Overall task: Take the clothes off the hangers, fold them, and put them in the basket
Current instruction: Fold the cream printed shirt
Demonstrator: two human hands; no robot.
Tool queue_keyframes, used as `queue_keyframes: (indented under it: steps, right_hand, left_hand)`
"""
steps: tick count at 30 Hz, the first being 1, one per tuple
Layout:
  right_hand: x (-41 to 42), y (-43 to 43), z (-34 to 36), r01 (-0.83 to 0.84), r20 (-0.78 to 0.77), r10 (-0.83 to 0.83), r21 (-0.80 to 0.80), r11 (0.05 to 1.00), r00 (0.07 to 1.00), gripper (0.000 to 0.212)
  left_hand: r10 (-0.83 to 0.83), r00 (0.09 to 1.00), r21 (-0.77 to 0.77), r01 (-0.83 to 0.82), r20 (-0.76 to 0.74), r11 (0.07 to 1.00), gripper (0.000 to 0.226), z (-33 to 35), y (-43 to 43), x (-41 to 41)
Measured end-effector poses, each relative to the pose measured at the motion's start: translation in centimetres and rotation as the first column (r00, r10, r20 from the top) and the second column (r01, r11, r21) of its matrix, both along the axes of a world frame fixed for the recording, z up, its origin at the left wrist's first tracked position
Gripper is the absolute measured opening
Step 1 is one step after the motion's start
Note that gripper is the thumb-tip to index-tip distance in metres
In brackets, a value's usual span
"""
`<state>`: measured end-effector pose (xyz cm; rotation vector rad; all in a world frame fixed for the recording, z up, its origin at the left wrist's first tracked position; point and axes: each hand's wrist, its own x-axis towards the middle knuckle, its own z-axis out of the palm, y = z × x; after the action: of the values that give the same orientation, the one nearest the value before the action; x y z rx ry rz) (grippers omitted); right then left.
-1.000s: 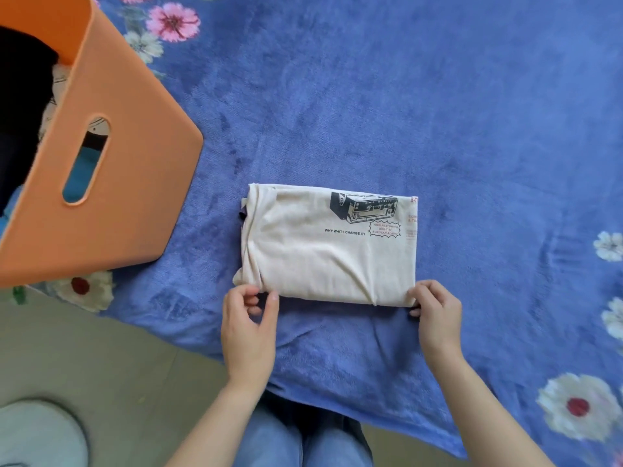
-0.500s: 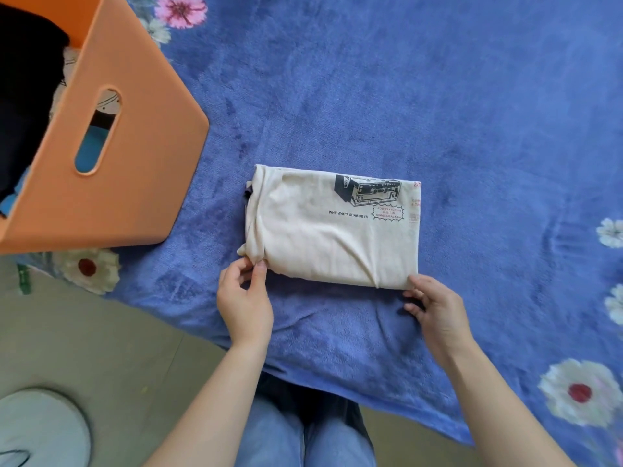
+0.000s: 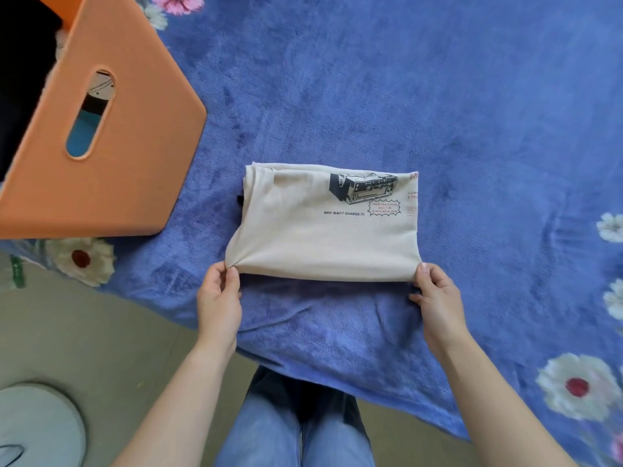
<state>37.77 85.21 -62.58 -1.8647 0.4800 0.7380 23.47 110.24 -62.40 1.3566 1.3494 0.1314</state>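
Beige folded shirt [image 3: 323, 237] lies on the blue blanket [image 3: 472, 112] near the orange basket [image 3: 141, 170]. The left hand [image 3: 219, 298] and right hand [image 3: 435, 294] each pinch a near corner. Best to lift both together, level, so the folds hold.

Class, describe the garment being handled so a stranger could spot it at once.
On the blue flowered blanket, right of the orange basket, lies a folded cream T-shirt. The left hand and right hand pinch its near corners. It alone bears a black device print.
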Motion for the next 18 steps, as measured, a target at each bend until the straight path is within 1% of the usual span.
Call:
queue_keyframes:
  steps: [2, 4, 5, 7, 9, 11, 12, 14, 16, 17, 18]
  right_hand:
    - [0.1, 0.6, 0.7, 0.045, -0.007, -0.046, -0.012, 0.999, 0.999, 0.031]
    - [1.0, 1.2, 1.7, 0.112, -0.008, -0.112, -0.021, 0.993, 0.994, 0.018]
    - [1.7, 1.6, 2.1, 0.126, 0.0, -0.126, -0.03, 0.992, 0.992, 0.018]
    - [3.6, 2.7, 2.4, 0.12, 0.04, -0.118, -0.036, 0.992, 0.992, 0.03]
    - [5.8, 4.3, 2.2, 0.068, 0.086, -0.062, -0.073, 0.995, 0.994, 0.033]
    - [7.8, 6.0, 1.8, -0.008, 0.129, 0.028, -0.152, 0.988, 0.991, 0.035]
    - [8.6, 6.8, 1.4, -0.032, 0.152, 0.062, -0.19, 0.981, 0.987, 0.038]
    - [9.7, 8.1, 1.0, -0.056, 0.191, 0.106, -0.253, 0.966, 0.976, 0.04]
    - [10.3, 8.9, 0.7, -0.066, 0.237, 0.145, -0.313, 0.947, 0.96, 0.039]
    - [10.3, 9.0, 0.8, -0.072, 0.257, 0.165, -0.336, 0.939, 0.952, 0.041]
    - [10.3, 9.1, 0.8, -0.076, 0.277, 0.181, -0.35, 0.934, 0.944, 0.043]
  left_hand:
    - [-0.037, 0.999, -0.023, 0.037, -0.009, 0.999, 0.019, 0.6, 0.3, 0.2]
    - [-0.076, 0.997, 0.024, 0.076, -0.006, 0.997, 0.03, 1.6, 1.0, 0.8]
    - [-0.077, 0.997, 0.065, 0.077, -0.001, 0.995, 0.03, 2.0, 1.5, 1.4]
    - [-0.075, 0.997, 0.155, 0.072, 0.013, 0.985, 0.03, 2.6, 2.3, 3.2]
    - [-0.146, 0.989, 0.238, 0.144, -0.01, 0.96, 0.04, 2.4, 2.9, 6.0]
    - [-0.238, 0.966, 0.32, 0.258, -0.101, 0.912, 0.046, 1.9, 3.0, 8.9]
    - [-0.257, 0.954, 0.35, 0.295, -0.151, 0.889, 0.048, 1.6, 3.1, 10.3]
    - [-0.269, 0.937, 0.392, 0.34, -0.224, 0.855, 0.044, 1.0, 3.4, 12.5]
    - [-0.293, 0.924, 0.423, 0.374, -0.246, 0.825, 0.032, 0.0, 4.0, 13.8]
    - [-0.297, 0.924, 0.45, 0.378, -0.241, 0.809, 0.032, -0.3, 4.4, 14.0]
    - [-0.298, 0.924, 0.487, 0.379, -0.238, 0.787, 0.037, -0.5, 4.9, 14.1]
